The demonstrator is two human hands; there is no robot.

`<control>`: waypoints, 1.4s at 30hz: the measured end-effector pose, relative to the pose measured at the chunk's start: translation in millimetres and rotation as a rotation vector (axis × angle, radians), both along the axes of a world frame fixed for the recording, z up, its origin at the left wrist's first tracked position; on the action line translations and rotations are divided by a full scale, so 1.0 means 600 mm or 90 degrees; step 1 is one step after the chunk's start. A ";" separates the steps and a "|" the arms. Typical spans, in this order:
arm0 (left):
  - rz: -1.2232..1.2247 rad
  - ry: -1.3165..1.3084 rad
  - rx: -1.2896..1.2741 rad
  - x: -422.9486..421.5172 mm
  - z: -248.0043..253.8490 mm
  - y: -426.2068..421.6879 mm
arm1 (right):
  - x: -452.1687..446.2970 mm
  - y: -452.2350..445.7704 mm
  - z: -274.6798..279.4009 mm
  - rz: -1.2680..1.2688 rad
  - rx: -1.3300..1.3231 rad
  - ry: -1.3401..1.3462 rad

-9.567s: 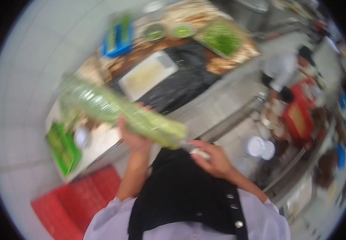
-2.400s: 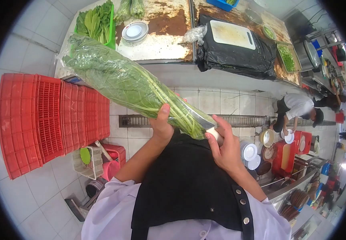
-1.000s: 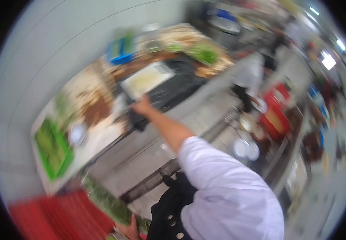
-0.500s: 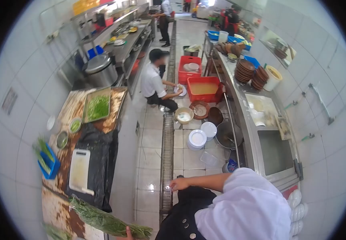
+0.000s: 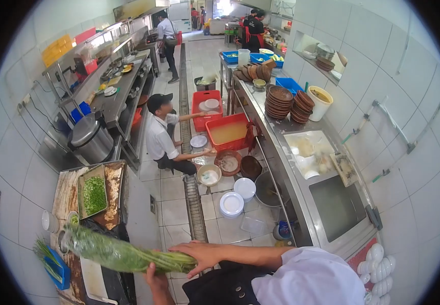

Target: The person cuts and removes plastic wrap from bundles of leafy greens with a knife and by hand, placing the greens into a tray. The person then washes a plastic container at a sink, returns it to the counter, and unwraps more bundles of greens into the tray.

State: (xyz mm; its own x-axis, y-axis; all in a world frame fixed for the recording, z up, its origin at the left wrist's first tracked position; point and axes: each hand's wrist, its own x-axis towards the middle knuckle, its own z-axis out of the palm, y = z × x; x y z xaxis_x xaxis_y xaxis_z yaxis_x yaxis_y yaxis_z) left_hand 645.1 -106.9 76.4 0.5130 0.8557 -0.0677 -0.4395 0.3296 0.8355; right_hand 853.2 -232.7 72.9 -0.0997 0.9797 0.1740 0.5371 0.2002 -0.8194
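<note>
A long bundle of leafy green vegetables (image 5: 118, 250) in clear plastic lies across my front, raised over the left counter. My left hand (image 5: 155, 279) grips it from below near the stems. At the stem end my right hand (image 5: 199, 254) wraps over the bundle, thumb and fingers on the stalks. Under the bundle, partly covered, is a white cutting board (image 5: 95, 279) on black plastic sheeting. Beyond it a metal tray (image 5: 81, 195) holds chopped greens (image 5: 95, 195). A blue basket (image 5: 62, 267) with long green stalks stands at the counter's left edge.
A co-worker (image 5: 161, 134) squats by red crates (image 5: 227, 133) on the floor. White plate stacks (image 5: 231, 203) and a large pot (image 5: 268, 189) stand near a floor drain (image 5: 193, 208). Along the right runs a steel sink counter (image 5: 301, 193) with stacked brown dishes (image 5: 279, 101).
The bundle has risen and swung up with my left hand. My right hand, away from it before, now holds the stem end. The co-worker has put down a plate, and my view has shifted.
</note>
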 end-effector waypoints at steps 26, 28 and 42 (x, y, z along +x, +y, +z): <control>0.055 0.049 -0.051 0.068 -0.005 0.030 | 0.006 0.107 0.009 -0.213 0.062 0.189; 0.060 0.054 -0.057 0.058 -0.017 0.033 | 0.011 0.108 0.018 -0.253 -0.014 0.239; -0.024 0.012 -0.335 0.066 -0.017 0.042 | 0.011 0.118 0.030 -0.163 -0.052 0.316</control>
State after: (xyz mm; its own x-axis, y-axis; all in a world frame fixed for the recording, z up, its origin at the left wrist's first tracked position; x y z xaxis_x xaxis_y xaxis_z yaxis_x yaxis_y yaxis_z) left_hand 684.9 -81.5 66.2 0.5376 0.6842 -0.4928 -0.4051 0.7222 0.5607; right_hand 859.8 -162.2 91.0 0.2175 0.9741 0.0618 0.1057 0.0394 -0.9936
